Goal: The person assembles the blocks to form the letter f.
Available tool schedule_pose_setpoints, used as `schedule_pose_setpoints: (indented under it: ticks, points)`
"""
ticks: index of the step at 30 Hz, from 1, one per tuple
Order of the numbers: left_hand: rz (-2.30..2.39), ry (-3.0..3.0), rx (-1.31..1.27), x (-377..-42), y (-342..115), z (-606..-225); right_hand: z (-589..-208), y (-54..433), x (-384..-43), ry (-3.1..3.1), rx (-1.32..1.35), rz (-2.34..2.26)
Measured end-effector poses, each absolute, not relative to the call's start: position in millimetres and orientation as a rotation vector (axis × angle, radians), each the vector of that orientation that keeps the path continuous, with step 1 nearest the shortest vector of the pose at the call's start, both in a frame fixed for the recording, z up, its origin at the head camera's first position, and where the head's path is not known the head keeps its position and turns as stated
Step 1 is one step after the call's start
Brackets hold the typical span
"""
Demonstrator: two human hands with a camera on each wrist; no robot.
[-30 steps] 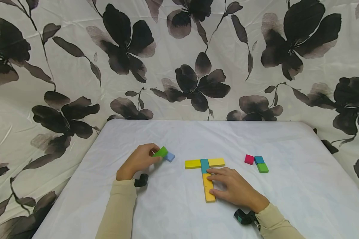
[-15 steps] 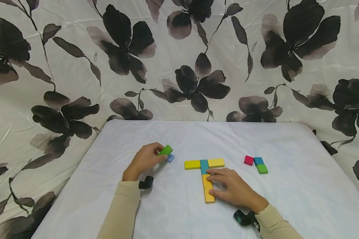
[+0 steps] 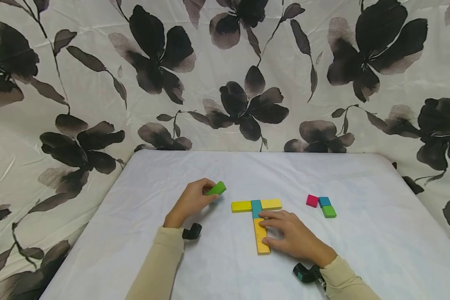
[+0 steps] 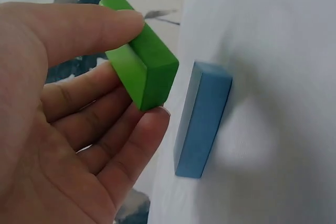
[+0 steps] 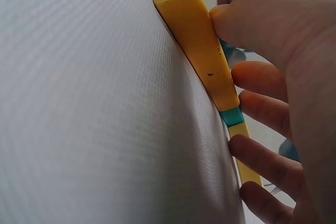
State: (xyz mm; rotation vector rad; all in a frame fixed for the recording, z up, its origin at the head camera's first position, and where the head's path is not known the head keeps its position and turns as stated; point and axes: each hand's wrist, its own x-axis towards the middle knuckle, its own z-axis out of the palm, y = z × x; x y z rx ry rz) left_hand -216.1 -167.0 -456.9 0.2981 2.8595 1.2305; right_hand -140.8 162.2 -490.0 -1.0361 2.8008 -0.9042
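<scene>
My left hand (image 3: 190, 201) pinches a bright green block (image 3: 217, 188) between thumb and fingers, tilted and raised above the cloth. Below it, in the left wrist view, a light blue block (image 4: 205, 121) lies on the white surface; hand and green block hide it from the head view. Relaxed fingers of my right hand (image 3: 296, 236) touch the right side of an orange-yellow block (image 3: 261, 243). That block meets a teal block (image 3: 256, 208), which has one yellow block (image 3: 241, 206) on its left and another yellow block (image 3: 271, 203) on its right, together forming a T.
A red block (image 3: 312, 201), a blue block (image 3: 324, 201) and a second green block (image 3: 329, 211) sit grouped at the right of the white-covered table (image 3: 217, 271). Behind the table hangs a flower-patterned cloth (image 3: 195, 83).
Carrying the green block, my left hand has moved right, toward the T. The light blue block has gone out of sight behind it in the head view. My right hand has stayed put.
</scene>
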Motion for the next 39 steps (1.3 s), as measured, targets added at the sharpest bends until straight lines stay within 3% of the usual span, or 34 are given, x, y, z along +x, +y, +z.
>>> schedule_pose_setpoints:
  ticks: [19, 39]
  points:
    - [1.315, 2.813, 0.452, -214.4, -138.6, -459.7, -488.7, 163.1, -142.2, 2.778, -0.983, -0.92]
    - [1.402, 2.695, 0.322, -223.2, -115.1, -462.8, -489.9, 161.1, -143.0, 2.793, -1.001, -0.893]
